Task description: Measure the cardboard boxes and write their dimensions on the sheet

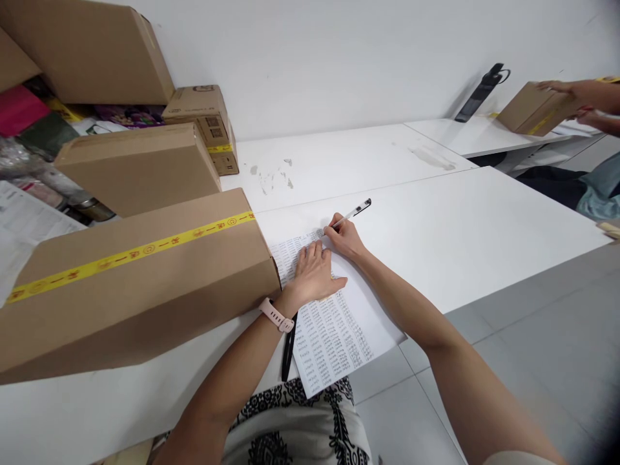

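A sheet of paper (334,336) with columns of handwriting lies on the white table, its near edge hanging over the front. My left hand (314,271) rests flat on it with the fingers spread, a pink band around the wrist. In my right hand (345,237) is a pen (357,210), its tip at the paper's upper edge and its black end pointing up and right. Beneath my left wrist a black marker or pen (289,352) lies beside the paper's left edge, partly hidden.
A large taped carton (145,271) sits directly left of the paper. Behind it stand more cartons (140,165) and wrapped goods. At the far right, another person's hands (557,87) hold a carton (537,110) near a dark bottle (479,93). The white table (460,226) stretches right.
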The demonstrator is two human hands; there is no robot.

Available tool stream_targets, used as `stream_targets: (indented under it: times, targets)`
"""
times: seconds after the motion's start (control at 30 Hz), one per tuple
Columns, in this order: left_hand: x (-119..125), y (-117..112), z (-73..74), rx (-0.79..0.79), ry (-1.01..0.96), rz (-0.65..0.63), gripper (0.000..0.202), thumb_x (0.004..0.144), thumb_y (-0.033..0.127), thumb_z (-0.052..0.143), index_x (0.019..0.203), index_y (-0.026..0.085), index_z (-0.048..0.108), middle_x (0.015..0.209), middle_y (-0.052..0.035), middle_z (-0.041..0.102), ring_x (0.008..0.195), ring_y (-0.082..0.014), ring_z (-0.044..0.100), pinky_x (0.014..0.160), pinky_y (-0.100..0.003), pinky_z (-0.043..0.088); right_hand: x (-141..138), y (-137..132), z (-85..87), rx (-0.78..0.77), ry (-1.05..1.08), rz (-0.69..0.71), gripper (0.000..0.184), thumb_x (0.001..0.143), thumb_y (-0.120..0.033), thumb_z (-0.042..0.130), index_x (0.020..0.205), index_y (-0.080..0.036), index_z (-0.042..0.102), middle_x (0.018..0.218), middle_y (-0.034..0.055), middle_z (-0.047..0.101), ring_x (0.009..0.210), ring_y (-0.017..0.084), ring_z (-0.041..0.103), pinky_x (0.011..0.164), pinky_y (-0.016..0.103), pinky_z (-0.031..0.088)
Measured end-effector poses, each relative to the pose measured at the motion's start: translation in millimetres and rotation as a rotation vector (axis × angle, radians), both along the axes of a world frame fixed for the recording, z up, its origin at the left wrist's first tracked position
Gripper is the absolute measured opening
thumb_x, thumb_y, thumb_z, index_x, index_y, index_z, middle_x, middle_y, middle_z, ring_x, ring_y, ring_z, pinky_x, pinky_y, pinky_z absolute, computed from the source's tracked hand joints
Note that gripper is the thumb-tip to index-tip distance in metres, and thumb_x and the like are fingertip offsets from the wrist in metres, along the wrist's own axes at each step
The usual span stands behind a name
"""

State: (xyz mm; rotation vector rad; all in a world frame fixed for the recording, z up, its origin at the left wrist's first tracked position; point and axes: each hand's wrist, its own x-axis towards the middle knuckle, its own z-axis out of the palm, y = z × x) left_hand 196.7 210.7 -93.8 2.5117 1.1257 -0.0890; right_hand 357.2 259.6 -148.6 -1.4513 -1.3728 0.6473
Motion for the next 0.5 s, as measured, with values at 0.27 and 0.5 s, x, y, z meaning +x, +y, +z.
stream_targets:
  times: [0.27,0.5]
  targets:
    - [0.6,0.4,-1.1,0.002,-0.001,-0.003,0.079,0.086,0.055,0.050,0.143,0.001,0.041,0.163,-0.0264,0.023,0.153,-0.0370,0.014,0.124,-0.050,0.013,-0.9,-0.9,1.4,0.000,-0.023,0.001,0.016,0.077,-0.021,0.056,0.069,-0.023,0.042,0.055,-0.0075,0.037,0.053,0.011,0.035,0.054,0.028,0.029]
    - [0.9,1.2,-4.9,0.020,-0.008,0.000,0.076,0.085,0.056,0.051,0.141,0.004,0.043,0.163,-0.0241,0.026,0.153,-0.0363,0.016,0.124,-0.050,0.015,-0.3,0.3,1.9,0.001,-0.029,-0.008,0.014,0.075,-0.021,0.056,0.068,-0.023,0.044,0.056,-0.0073,0.038,0.054,0.011,0.035,0.054,0.028,0.029]
